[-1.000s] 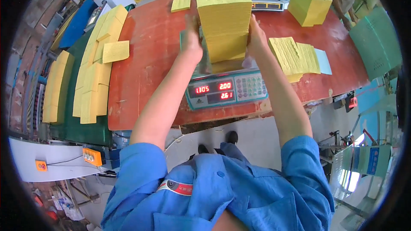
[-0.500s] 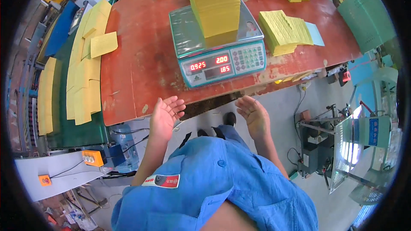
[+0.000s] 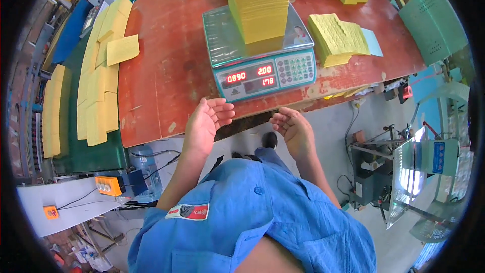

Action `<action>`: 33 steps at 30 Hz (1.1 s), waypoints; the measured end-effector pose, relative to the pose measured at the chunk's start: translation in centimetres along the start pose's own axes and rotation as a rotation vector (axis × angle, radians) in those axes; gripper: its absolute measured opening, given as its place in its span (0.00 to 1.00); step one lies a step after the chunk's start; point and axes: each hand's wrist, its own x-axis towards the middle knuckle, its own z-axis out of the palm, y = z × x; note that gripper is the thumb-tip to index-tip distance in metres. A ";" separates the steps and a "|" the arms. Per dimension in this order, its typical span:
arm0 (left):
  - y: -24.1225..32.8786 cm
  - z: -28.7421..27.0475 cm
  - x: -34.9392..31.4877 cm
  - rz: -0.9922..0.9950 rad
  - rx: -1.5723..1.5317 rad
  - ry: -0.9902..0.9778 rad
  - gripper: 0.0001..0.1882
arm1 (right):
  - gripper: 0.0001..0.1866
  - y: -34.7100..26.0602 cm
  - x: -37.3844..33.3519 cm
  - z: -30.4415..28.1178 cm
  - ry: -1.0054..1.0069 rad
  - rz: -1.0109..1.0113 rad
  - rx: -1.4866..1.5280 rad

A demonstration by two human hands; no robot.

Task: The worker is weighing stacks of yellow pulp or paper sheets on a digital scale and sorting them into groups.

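In the head view, the left hand [image 3: 204, 126] and right hand [image 3: 297, 134] hang near the front edge of the table [image 3: 156, 71] — fingers loosely curled, gripping nothing. The yellow stack [image 3: 262, 12] stands on the scale [image 3: 290, 71] — untouched, so presumably the pan [image 3: 220, 40] alone bears it.

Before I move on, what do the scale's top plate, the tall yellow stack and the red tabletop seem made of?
Top plate: probably metal, smooth and glossy, judging by its reflections.
Tall yellow stack: likely paper or thin card, matte, with many fine layer edges showing.
Red tabletop: possibly painted or coated board; the red looks scuffed, with pale worn patches.
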 end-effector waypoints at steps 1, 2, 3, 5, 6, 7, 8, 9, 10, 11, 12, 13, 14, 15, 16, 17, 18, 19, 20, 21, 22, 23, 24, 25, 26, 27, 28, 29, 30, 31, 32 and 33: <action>0.0 0.0 0.2 -0.003 0.000 0.005 0.27 | 0.18 -0.2 0.2 0.1 -0.004 0.002 0.012; 0.1 0.0 0.4 -0.001 0.007 0.015 0.26 | 0.18 -0.4 0.4 0.1 -0.007 0.004 0.024; 0.1 0.1 0.7 0.001 0.015 0.025 0.26 | 0.18 -0.7 0.7 -0.1 -0.005 0.011 0.027; 0.2 0.6 1.2 0.007 0.018 0.038 0.26 | 0.17 -1.3 1.5 -0.3 -0.006 0.021 0.033; 0.3 1.0 1.5 0.017 0.021 0.043 0.25 | 0.17 -1.8 1.8 -0.4 -0.005 0.024 0.035; 0.3 1.5 1.8 0.015 0.022 0.045 0.25 | 0.18 -2.4 2.2 -0.4 -0.012 0.032 -0.002; 0.2 2.1 2.3 0.032 0.031 0.039 0.25 | 0.19 -3.1 2.6 -0.7 -0.017 0.039 -0.039; 0.2 2.8 2.8 0.050 0.040 0.032 0.24 | 0.19 -3.6 2.9 -0.9 -0.013 0.038 -0.037; 0.2 3.5 3.2 0.047 0.041 0.027 0.24 | 0.18 -4.1 3.3 -1.0 -0.027 0.049 -0.023; 0.0 4.3 3.8 0.062 0.072 0.030 0.24 | 0.17 -4.8 4.0 -1.3 -0.043 0.054 -0.013; -0.1 5.2 4.4 0.077 0.102 0.030 0.23 | 0.17 -5.5 4.6 -1.6 -0.042 0.042 -0.016; -0.2 6.4 5.2 0.080 0.101 0.017 0.23 | 0.17 -6.0 5.0 -2.1 -0.060 0.066 -0.014; -0.3 7.2 5.8 0.074 0.115 0.019 0.22 | 0.17 -6.4 5.4 -2.4 -0.078 0.094 -0.009; -0.4 8.2 6.4 0.069 0.130 0.021 0.21 | 0.17 -7.0 5.8 -2.5 -0.076 0.084 -0.010; -0.7 9.4 7.1 0.085 0.141 0.013 0.21 | 0.16 -7.9 6.2 -2.5 -0.099 0.094 -0.005; -0.8 10.4 7.5 0.087 0.141 0.013 0.21 | 0.16 -8.6 6.4 -2.4 -0.126 0.113 0.003; -0.8 11.2 8.0 0.106 0.169 -0.023 0.19 | 0.16 -9.3 6.8 -2.5 -0.133 0.143 -0.007; -0.8 12.0 8.4 0.128 0.197 -0.055 0.17 | 0.16 -9.9 7.0 -2.5 -0.139 0.145 -0.009; -0.4 12.8 8.4 0.142 0.194 -0.072 0.15 | 0.16 -10.6 7.1 -2.3 -0.134 0.144 -0.043; -0.3 13.0 8.5 0.171 0.193 -0.044 0.15 | 0.15 -10.9 7.5 -2.1 -0.145 0.149 -0.078; 0.0 13.0 8.5 0.181 0.207 -0.047 0.15 | 0.15 -11.1 7.5 -2.6 -0.112 0.142 -0.075; 0.6 12.7 8.4 0.207 0.223 -0.033 0.14 | 0.14 -11.2 7.5 -3.1 -0.101 0.143 -0.076; 1.7 12.2 8.6 0.237 0.236 0.048 0.13 | 0.14 -11.7 7.3 -3.7 -0.093 0.128 -0.118; 2.7 11.2 8.9 0.285 0.236 0.099 0.13 | 0.13 -11.8 7.2 -4.5 -0.087 0.114 -0.154; 3.8 9.8 9.2 0.352 0.222 0.190 0.12 | 0.13 -11.9 7.0 -5.3 -0.111 0.088 -0.171; 4.9 8.5 9.5 0.415 0.202 0.277 0.12 | 0.12 -12.0 6.9 -5.9 -0.128 0.058 -0.188; 5.8 7.1 9.7 0.450 0.200 0.319 0.12 | 0.12 -12.1 6.8 -6.1 -0.088 0.082 -0.203; 6.7 5.8 9.7 0.485 0.139 0.367 0.11 | 0.12 -12.2 6.5 -6.2 -0.043 0.106 -0.222; 7.3 4.6 9.7 0.515 0.077 0.408 0.10 | 0.12 -12.3 6.5 -7.0 -0.080 0.128 -0.234; 7.7 3.5 9.7 0.542 0.016 0.443 0.09 | 0.12 -12.3 6.6 -7.9 -0.093 0.170 -0.222; 7.6 2.6 10.2 0.544 -0.004 0.475 0.09 | 0.12 -12.0 6.7 -8.3 -0.093 0.205 -0.207; 7.9 2.0 10.7 0.551 -0.007 0.492 0.09 | 0.12 -11.5 6.9 -8.2 -0.105 0.219 -0.212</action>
